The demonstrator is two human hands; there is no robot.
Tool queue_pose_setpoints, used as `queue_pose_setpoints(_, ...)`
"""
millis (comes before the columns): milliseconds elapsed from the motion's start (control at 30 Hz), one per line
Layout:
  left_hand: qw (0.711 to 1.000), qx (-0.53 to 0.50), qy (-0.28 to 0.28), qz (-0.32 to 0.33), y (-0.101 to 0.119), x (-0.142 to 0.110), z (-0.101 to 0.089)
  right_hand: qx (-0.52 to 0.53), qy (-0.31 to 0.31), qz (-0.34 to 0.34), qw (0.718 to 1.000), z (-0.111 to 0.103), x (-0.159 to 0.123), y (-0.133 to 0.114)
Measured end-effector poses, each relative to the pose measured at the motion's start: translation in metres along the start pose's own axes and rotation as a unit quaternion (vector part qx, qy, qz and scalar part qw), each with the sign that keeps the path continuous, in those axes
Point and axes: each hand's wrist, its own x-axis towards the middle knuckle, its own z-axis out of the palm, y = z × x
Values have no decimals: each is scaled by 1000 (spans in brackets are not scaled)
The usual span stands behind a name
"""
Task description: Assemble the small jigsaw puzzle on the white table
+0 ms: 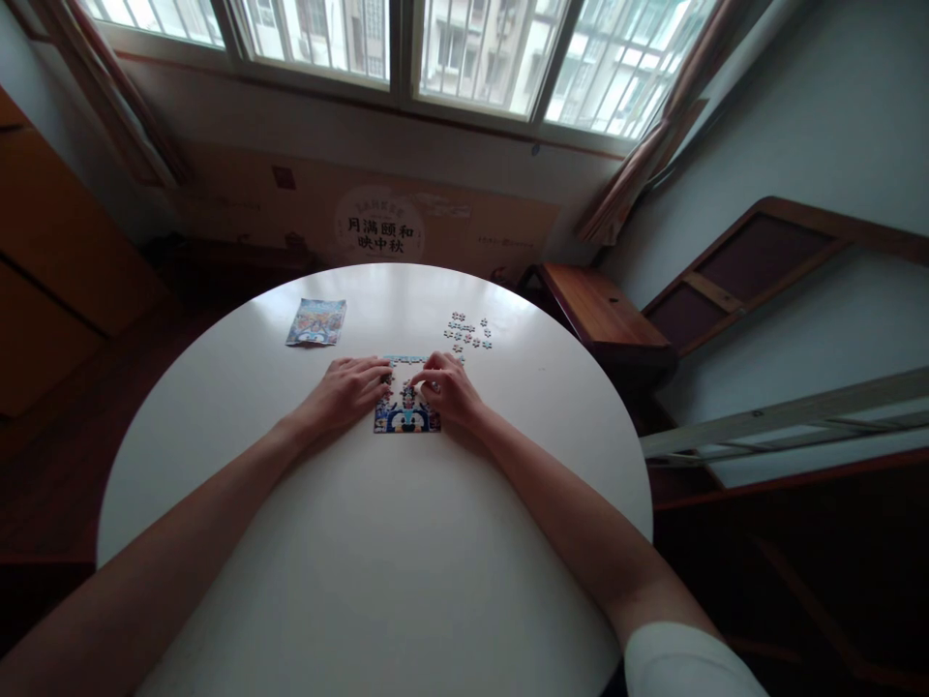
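Note:
A partly assembled jigsaw puzzle [407,420] lies flat on the white round table, with a dark blue cartoon face along its near side and a gap in its upper middle. My left hand [355,383] rests over its left edge, fingers stretched out and lying flat. Above the right part of the puzzle, my right hand [448,387] is bent with thumb and index finger pinched near a small puzzle piece [408,392] in the middle. Whether that piece is between the fingertips is too small to make out. Loose puzzle pieces [468,332] lie scattered beyond my right hand.
On the table [363,581], a picture sheet [316,321] with a colourful print lies at the far left. Past the far right edge stands a wooden stool or bench [602,305]. A large printed board [377,218] leans under the window.

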Motion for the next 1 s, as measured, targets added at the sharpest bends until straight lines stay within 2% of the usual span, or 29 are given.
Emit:
queue_pose_setpoints(100,1000,3,-1,-2,1,0,-1,5,9,3,1000,0,0,0)
queue_pose_setpoints(300,1000,14,2,2,2,0,-1,-18,-29,-25,999,0,0,-2)
queue_pose_setpoints(500,1000,13,6,5,1,0,-1,-28,-20,-10,999,-1,0,-4)
queue_pose_setpoints(667,1000,12,4,5,0,0,0,-52,49,69,995,-1,1,-5)
queue_pose_setpoints(800,1000,7,-1,3,0,0,-1,-66,97,136,984,-10,6,8)
queue_pose_setpoints(900,1000,3,-5,4,-1,0,-2,-108,124,215,963,-23,8,27)
queue_pose_setpoints(1000,1000,0,-7,0,0,0,-3,-150,123,291,937,-31,6,42)
